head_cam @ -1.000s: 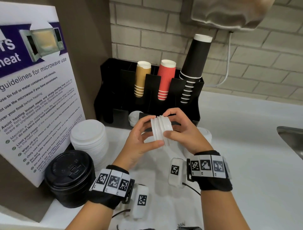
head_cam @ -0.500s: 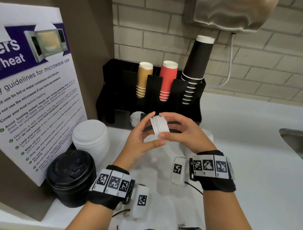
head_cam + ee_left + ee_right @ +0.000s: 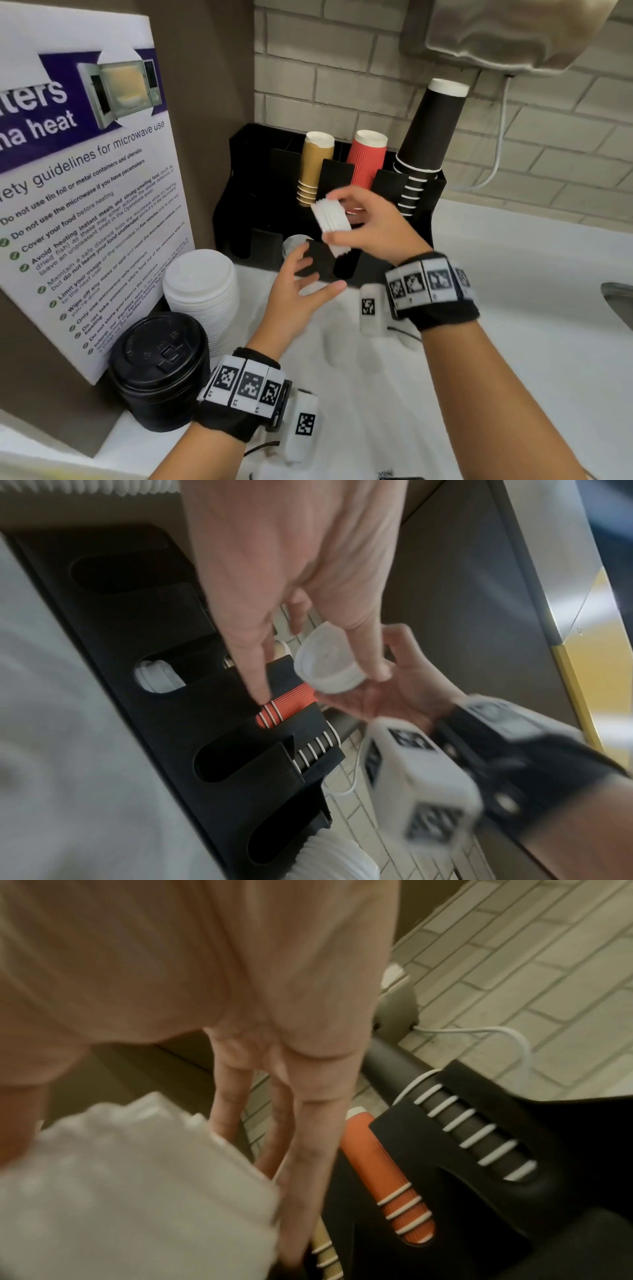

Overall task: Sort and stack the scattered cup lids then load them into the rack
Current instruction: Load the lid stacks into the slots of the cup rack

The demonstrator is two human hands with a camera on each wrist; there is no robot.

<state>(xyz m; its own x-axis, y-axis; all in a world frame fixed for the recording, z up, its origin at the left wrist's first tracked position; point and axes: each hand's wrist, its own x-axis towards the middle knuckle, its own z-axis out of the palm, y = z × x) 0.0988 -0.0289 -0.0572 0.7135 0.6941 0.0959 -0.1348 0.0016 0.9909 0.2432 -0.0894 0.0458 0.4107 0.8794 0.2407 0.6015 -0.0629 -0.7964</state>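
My right hand (image 3: 346, 219) grips a small stack of white lids (image 3: 331, 222) on edge, held in front of the black rack (image 3: 260, 192). In the left wrist view the same white lids (image 3: 325, 666) sit between the right hand's thumb and fingers, and they fill the lower left of the right wrist view as a pale blur of lids (image 3: 130, 1185). My left hand (image 3: 301, 281) hovers below the stack, fingers spread, holding nothing. One lower slot of the rack holds a few white lids (image 3: 295, 244).
A tall stack of larger white lids (image 3: 202, 291) and a stack of black lids (image 3: 159, 366) stand at the left by a microwave sign (image 3: 82, 192). Gold (image 3: 313, 168), red (image 3: 368, 159) and black cups (image 3: 428, 137) fill the rack. A sink edge (image 3: 620, 301) lies at right.
My left hand let go of the stack and dropped below it with fingers spread. My right hand lifted the lids up and toward the rack.
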